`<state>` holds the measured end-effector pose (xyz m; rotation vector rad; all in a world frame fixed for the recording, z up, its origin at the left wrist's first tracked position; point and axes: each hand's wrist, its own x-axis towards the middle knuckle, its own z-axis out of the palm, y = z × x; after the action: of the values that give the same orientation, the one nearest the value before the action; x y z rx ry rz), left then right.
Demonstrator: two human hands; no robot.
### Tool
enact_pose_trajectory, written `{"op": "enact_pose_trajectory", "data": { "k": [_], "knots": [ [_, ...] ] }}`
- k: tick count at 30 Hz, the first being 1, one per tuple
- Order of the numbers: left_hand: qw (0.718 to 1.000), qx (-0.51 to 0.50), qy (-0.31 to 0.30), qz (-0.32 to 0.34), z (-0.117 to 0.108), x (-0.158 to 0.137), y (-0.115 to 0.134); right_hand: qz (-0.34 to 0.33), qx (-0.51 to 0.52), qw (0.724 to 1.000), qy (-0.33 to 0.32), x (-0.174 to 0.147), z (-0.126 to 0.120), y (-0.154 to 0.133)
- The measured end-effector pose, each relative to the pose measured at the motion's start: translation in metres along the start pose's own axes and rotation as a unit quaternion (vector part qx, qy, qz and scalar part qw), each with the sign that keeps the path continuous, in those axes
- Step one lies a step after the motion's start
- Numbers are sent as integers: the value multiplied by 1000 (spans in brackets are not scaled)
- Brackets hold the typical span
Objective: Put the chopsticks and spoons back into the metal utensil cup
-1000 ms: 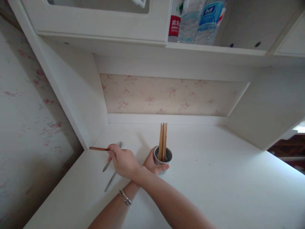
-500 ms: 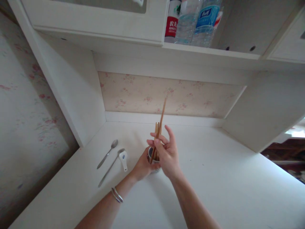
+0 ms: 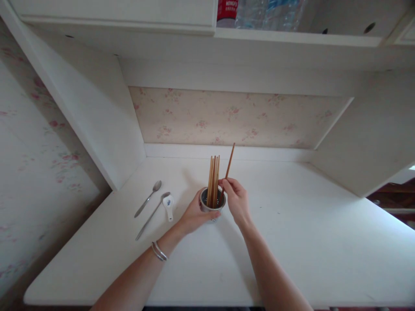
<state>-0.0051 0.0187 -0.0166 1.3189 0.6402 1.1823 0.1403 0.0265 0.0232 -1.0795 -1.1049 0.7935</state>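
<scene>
My left hand [image 3: 195,216] is wrapped around the side of a chopstick holder [image 3: 212,209], a round cup with a light rim and dark inside that stands on the white desk. Several wooden chopsticks [image 3: 213,181] stand upright in it, bunched toward its middle. Between thumb and fingers, my right hand [image 3: 237,199] pinches a reddish-brown chopstick [image 3: 230,160] at the cup's right side. This chopstick leans to the right, its lower end inside the cup and its tip well above my fingers. Two bracelets circle my left wrist.
Left of the cup lie a metal spoon [image 3: 148,198], a long-handled metal spoon [image 3: 152,217] and a white ceramic spoon [image 3: 168,208] on the desk [image 3: 292,250]. Overhead, a cabinet shelf [image 3: 298,36] holds plastic bottles [image 3: 249,15]. A side panel [image 3: 363,134] bounds the right.
My right hand has moved right, off the bunch, with the chopstick now standing at the cup's right side. The left hand still holds the cup. The view has tipped downward.
</scene>
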Motion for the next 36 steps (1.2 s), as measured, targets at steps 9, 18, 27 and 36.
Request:
{"op": "enact_pose_trajectory", "data": {
  "k": [9, 18, 27, 36],
  "knots": [
    [1000, -6, 1, 4, 0, 0, 0, 31, -100, 994, -16, -8, -5, 8],
    [1000, 7, -4, 13, -1, -1, 3, 10, -121, 993, -3, -8, -4, 5],
    [1000, -6, -1, 6, 0, -1, 3, -5, -188, 982, -32, -9, -5, 3],
    [1000, 9, 6, 9, -3, -1, -2, 5, -135, 990, -51, -8, -7, 12]
  ]
}}
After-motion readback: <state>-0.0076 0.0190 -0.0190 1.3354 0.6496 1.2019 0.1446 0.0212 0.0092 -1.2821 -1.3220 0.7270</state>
